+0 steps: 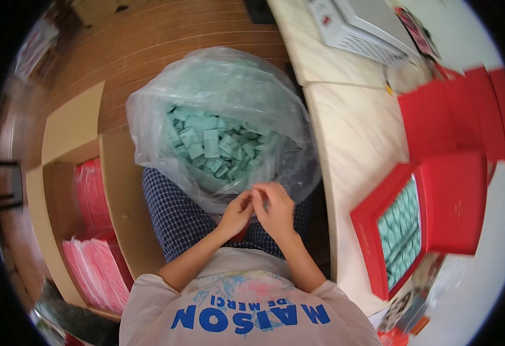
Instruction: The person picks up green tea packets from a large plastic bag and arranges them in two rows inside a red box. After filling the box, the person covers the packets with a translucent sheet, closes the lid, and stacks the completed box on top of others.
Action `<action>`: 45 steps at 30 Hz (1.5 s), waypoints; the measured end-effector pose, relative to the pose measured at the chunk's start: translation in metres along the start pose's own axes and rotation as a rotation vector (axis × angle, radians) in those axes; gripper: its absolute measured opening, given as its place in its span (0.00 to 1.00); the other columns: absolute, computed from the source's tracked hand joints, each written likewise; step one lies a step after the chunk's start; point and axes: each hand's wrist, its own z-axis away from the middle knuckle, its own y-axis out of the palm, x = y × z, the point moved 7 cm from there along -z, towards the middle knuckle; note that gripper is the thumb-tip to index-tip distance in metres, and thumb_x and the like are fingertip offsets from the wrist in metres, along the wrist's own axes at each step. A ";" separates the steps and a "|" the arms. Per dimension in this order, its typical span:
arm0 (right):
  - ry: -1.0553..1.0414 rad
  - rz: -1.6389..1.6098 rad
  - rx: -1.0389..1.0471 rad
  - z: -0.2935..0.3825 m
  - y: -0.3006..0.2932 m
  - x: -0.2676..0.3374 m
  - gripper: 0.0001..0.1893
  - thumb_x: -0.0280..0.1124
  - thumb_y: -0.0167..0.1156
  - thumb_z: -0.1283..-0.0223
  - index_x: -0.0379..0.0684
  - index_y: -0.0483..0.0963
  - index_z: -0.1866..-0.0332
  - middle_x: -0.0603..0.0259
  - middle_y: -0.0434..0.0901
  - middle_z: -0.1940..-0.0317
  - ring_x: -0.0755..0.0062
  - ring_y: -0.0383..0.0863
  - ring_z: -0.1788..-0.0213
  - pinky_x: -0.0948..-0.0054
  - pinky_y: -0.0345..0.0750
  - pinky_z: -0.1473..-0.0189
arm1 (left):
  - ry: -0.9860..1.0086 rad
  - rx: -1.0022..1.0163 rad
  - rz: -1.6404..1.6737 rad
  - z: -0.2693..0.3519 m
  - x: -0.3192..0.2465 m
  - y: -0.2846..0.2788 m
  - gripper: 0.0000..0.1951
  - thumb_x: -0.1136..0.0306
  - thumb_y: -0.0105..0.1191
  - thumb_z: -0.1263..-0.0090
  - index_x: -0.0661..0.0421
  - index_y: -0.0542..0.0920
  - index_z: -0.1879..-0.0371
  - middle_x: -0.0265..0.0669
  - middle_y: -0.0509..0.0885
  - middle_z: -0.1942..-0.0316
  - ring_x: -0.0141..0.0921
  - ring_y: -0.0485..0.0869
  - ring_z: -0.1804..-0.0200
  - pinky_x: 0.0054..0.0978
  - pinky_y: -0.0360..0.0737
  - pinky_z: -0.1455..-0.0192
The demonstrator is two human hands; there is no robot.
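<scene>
My left hand (237, 212) and my right hand (274, 203) meet above my lap, fingertips together at the near rim of a large clear plastic bag (218, 95). Whether a small thing is pinched between them cannot be told. Many small pale green packets (211, 142) fill the bag, which stands between my knees. Below my hands a bit of something red shows at my lap. On the table to the right lies an opened red box (453, 199), with rows of green packets (399, 233) inside it.
A marble-patterned table (347, 142) runs along the right. More red boxes (430, 121) and a white slotted appliance (365, 34) stand on it. To the left, an open cardboard carton (131, 216) holds red items in plastic wrap (96, 272). Beyond the bag is a wooden floor (148, 39).
</scene>
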 end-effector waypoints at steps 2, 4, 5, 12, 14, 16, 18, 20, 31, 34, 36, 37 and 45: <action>0.302 -0.121 0.230 -0.013 0.074 -0.053 0.08 0.27 0.61 0.43 0.37 0.76 0.59 0.59 0.79 0.71 0.65 0.79 0.68 0.70 0.76 0.62 | -0.007 -0.088 0.047 -0.004 0.014 -0.040 0.11 0.72 0.45 0.26 0.60 0.74 0.48 0.36 0.80 0.58 0.26 0.79 0.55 0.23 0.75 0.47; 0.402 -0.091 0.438 -0.018 0.136 -0.115 0.12 0.31 0.60 0.43 0.41 0.74 0.54 0.60 0.80 0.65 0.61 0.79 0.61 0.63 0.75 0.57 | -0.070 -0.171 0.135 -0.006 0.027 -0.077 0.11 0.73 0.45 0.27 0.60 0.74 0.48 0.36 0.80 0.59 0.25 0.79 0.56 0.23 0.75 0.48; 0.405 0.001 0.500 -0.021 0.158 -0.141 0.16 0.32 0.62 0.44 0.41 0.72 0.51 0.58 0.79 0.61 0.59 0.78 0.56 0.63 0.74 0.53 | -0.058 -0.218 0.138 -0.008 0.032 -0.095 0.11 0.71 0.45 0.26 0.59 0.75 0.49 0.36 0.81 0.59 0.25 0.79 0.58 0.23 0.76 0.50; 0.344 0.550 0.623 -0.061 0.242 -0.222 0.45 0.48 0.72 0.55 0.38 0.58 0.35 0.45 0.68 0.43 0.46 0.68 0.41 0.55 0.69 0.42 | -0.311 -0.496 0.431 -0.021 0.069 -0.160 0.13 0.65 0.43 0.24 0.55 0.74 0.47 0.32 0.80 0.58 0.23 0.78 0.57 0.21 0.74 0.53; 0.422 0.637 0.632 -0.066 0.263 -0.228 0.49 0.51 0.73 0.59 0.39 0.56 0.33 0.46 0.67 0.41 0.46 0.67 0.40 0.52 0.68 0.42 | -0.338 -0.467 0.401 -0.028 0.078 -0.158 0.13 0.65 0.43 0.24 0.55 0.74 0.47 0.33 0.80 0.57 0.23 0.78 0.57 0.21 0.74 0.52; 0.539 0.715 0.619 -0.071 0.282 -0.233 0.48 0.51 0.74 0.62 0.39 0.60 0.36 0.47 0.68 0.41 0.47 0.67 0.38 0.49 0.66 0.41 | -0.372 -0.447 0.381 -0.032 0.076 -0.156 0.13 0.64 0.43 0.24 0.55 0.74 0.47 0.33 0.80 0.56 0.23 0.78 0.57 0.20 0.73 0.52; 0.577 0.657 0.596 -0.077 0.294 -0.238 0.45 0.50 0.75 0.63 0.40 0.64 0.39 0.50 0.72 0.44 0.49 0.70 0.41 0.50 0.68 0.43 | -0.383 -0.412 0.377 -0.036 0.080 -0.155 0.14 0.62 0.42 0.24 0.54 0.74 0.47 0.32 0.80 0.57 0.24 0.78 0.56 0.22 0.73 0.50; 0.475 0.514 0.500 -0.076 0.300 -0.235 0.32 0.44 0.74 0.61 0.39 0.71 0.51 0.53 0.79 0.54 0.54 0.79 0.53 0.56 0.74 0.51 | -0.416 -0.410 0.406 -0.036 0.084 -0.156 0.15 0.61 0.41 0.23 0.53 0.73 0.45 0.33 0.79 0.56 0.25 0.78 0.54 0.24 0.73 0.49; 0.105 -0.009 0.632 -0.028 0.234 -0.135 0.09 0.28 0.62 0.43 0.38 0.69 0.65 0.55 0.81 0.54 0.57 0.80 0.55 0.66 0.76 0.55 | -0.527 -0.636 0.931 -0.037 0.086 -0.165 0.32 0.48 0.44 0.26 0.58 0.57 0.32 0.43 0.73 0.46 0.34 0.72 0.42 0.38 0.71 0.39; -0.091 -0.112 0.814 -0.012 0.220 -0.085 0.05 0.25 0.60 0.43 0.39 0.71 0.65 0.57 0.81 0.55 0.57 0.80 0.53 0.65 0.75 0.52 | -0.524 -0.484 0.909 -0.038 0.084 -0.164 0.30 0.51 0.47 0.27 0.58 0.60 0.34 0.42 0.74 0.46 0.34 0.73 0.43 0.38 0.72 0.39; -0.001 -0.282 0.935 -0.004 0.221 -0.078 0.06 0.24 0.60 0.45 0.40 0.72 0.62 0.58 0.81 0.56 0.55 0.78 0.50 0.63 0.73 0.51 | -0.474 -0.453 0.860 -0.040 0.086 -0.163 0.25 0.60 0.51 0.28 0.58 0.64 0.37 0.40 0.76 0.48 0.32 0.77 0.48 0.31 0.75 0.46; 0.200 -0.289 0.876 -0.009 0.224 -0.096 0.08 0.24 0.60 0.45 0.40 0.72 0.61 0.58 0.81 0.56 0.55 0.78 0.51 0.63 0.73 0.50 | -0.422 -0.491 0.797 -0.041 0.088 -0.166 0.24 0.62 0.52 0.28 0.58 0.65 0.37 0.39 0.77 0.48 0.32 0.77 0.49 0.30 0.76 0.47; -0.120 0.455 0.709 -0.067 0.315 -0.165 0.25 0.27 0.68 0.54 0.41 0.69 0.48 0.53 0.74 0.53 0.52 0.77 0.52 0.60 0.75 0.51 | -0.249 -0.657 0.569 -0.045 0.066 -0.173 0.30 0.71 0.49 0.29 0.55 0.49 0.32 0.45 0.80 0.51 0.34 0.85 0.58 0.29 0.82 0.60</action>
